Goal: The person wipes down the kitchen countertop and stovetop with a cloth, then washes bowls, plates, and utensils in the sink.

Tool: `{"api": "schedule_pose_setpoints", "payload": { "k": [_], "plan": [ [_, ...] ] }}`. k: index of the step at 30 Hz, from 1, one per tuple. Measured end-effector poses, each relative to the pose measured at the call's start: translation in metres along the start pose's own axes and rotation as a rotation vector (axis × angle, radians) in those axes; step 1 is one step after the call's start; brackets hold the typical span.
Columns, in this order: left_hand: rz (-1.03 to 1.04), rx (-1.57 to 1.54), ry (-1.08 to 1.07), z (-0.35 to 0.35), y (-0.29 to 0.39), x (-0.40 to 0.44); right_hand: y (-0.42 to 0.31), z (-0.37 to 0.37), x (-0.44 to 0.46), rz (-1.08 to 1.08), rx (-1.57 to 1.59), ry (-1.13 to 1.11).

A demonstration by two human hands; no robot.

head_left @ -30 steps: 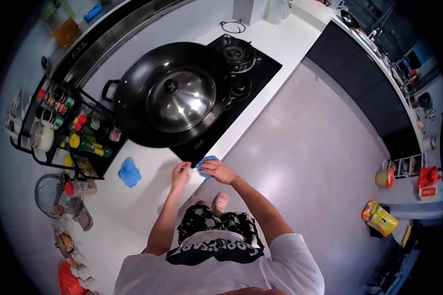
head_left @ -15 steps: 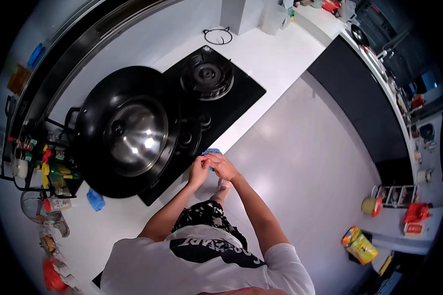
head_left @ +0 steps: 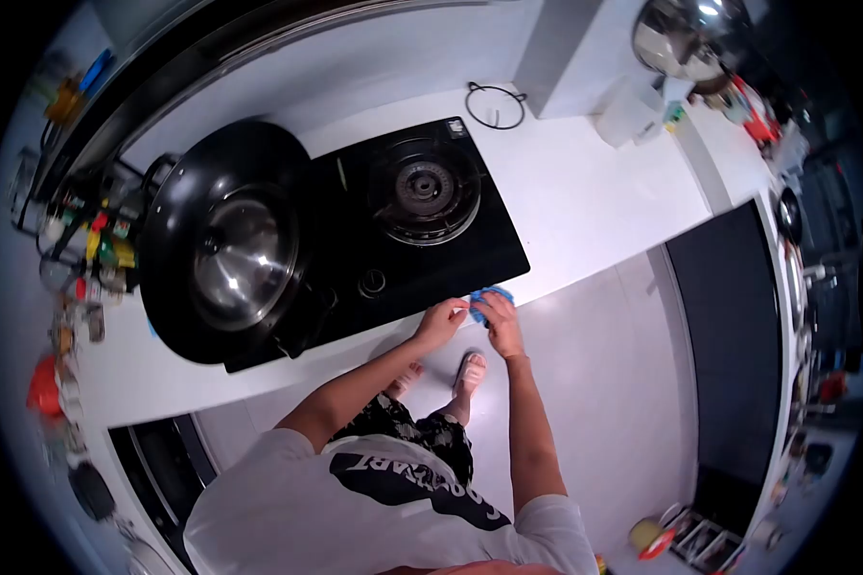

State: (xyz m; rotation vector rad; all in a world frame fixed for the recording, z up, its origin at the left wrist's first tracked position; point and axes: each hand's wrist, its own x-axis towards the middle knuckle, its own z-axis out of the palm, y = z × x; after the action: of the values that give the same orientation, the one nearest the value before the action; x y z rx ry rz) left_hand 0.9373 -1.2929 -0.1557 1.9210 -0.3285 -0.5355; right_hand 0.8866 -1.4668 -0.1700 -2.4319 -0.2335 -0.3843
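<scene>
A crumpled blue cloth is at the front edge of the counter, near the front right corner of the black gas stove. My right hand is closed over it, fingers bent onto the fabric. At the cloth's left edge, my left hand has its fingertips pinched together; what lies between them is mostly hidden. Left of my hands, a large black wok sits on the stove with a shiny domed lid inside. The right burner carries no pan.
A black ring stand lies on the white counter behind the stove. Farther right are a translucent pitcher and a steel lid. Bottles crowd a rack at left. Below the counter edge is the tiled floor.
The view has turned, shifting the kitchen in frame. Both my hands and the blue cloth have moved right along the counter edge, to near the stove's front right corner. More cloth shows.
</scene>
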Motion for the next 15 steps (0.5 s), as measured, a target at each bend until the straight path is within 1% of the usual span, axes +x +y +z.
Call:
{"api": "schedule_pose_setpoints", "payload": {
  "k": [3,4,5,7,8,11,13,14,15],
  "plan": [
    [-0.105,-0.186,0.177,0.005,-0.02,0.0,0.033,-0.032,0.012,-0.01,0.01,-0.004],
    [-0.107,-0.153,0.26,0.002,-0.019,-0.003,0.046,-0.04,0.014,-0.027,0.032,-0.012],
    [-0.145,-0.189,0.323,-0.001,-0.018,-0.006,0.059,-0.043,0.016,-0.038,0.058,-0.014],
    [-0.224,-0.26,0.429,-0.007,-0.007,-0.018,0.071,-0.047,0.019,0.072,0.13,0.077],
    [-0.307,-0.293,0.438,-0.013,0.001,-0.022,0.072,-0.043,0.02,0.143,0.166,0.143],
    [-0.3,-0.296,0.673,-0.025,0.007,-0.021,0.035,-0.037,0.043,-0.02,0.195,0.128],
    [-0.183,-0.236,0.865,-0.043,0.0,-0.001,0.017,-0.015,0.055,-0.189,0.249,-0.136],
    [-0.153,-0.191,0.959,-0.055,-0.002,0.012,0.012,-0.004,0.059,-0.272,0.223,-0.306],
    [-0.185,-0.133,1.012,-0.073,0.005,0.025,-0.007,-0.005,0.065,-0.33,-0.017,-0.38]
  ]
}}
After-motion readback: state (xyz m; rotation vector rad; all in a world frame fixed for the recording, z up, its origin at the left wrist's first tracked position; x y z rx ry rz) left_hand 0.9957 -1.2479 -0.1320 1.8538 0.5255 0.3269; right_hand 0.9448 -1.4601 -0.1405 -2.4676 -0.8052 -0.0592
